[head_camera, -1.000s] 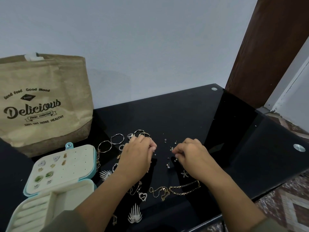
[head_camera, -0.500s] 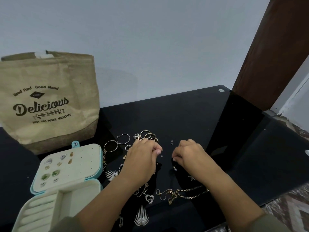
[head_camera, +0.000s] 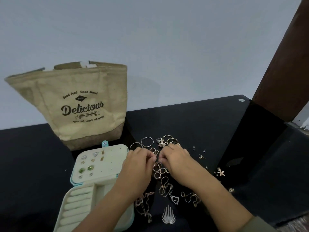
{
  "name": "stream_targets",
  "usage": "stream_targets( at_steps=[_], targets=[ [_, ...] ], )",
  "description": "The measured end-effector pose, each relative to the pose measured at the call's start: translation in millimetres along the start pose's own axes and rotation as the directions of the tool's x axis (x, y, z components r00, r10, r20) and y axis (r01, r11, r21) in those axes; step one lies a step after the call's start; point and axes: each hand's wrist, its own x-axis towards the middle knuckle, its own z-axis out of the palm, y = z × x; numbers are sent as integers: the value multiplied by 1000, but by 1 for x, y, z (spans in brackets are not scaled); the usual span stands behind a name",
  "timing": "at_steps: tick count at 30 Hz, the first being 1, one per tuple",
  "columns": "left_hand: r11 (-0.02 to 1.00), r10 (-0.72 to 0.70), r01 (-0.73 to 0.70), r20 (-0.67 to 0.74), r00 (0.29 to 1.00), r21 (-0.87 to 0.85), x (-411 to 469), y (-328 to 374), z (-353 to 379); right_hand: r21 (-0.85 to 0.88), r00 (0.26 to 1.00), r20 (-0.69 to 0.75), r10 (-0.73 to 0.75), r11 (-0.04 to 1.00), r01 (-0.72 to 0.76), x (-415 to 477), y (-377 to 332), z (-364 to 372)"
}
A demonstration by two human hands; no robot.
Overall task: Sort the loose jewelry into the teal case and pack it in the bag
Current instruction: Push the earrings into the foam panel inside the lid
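black glass table (head_camera: 192,118), pale wall (head_camera: 150,39), brown wooden post (head_camera: 282,64)

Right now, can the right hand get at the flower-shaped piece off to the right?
Probably yes. The right hand hovers over the ring pile, and the flower piece lies apart on the table to its right, uncovered, with only tiny studs between. Whether the hand holds something is unclear.

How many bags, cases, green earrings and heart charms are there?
Bag: 1
Case: 1
Green earrings: 2
Heart charm: 1
Total: 5
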Motion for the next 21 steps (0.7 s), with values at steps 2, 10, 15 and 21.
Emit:
stream_targets(
  at_steps=[2,10,15,21],
  targets=[
    [1000,-27,27,-22,999,6,-10,-16,-15,16,999,2,-35,999,35,8,-22,6],
    [986,-169,169,-86,982,-14,-43,-76,-72,50,993,48,-111,993,109,34,-93,39],
    [966,-215,201,-75,974,-164,-52,-95,-95,286,996,-31,-83,954,89,43,-115,52],
    [975,-207,199,-81,975,-96,-51,-108,-103,376,994,-109,-8,925,48,53,-130,60]
  ],
)
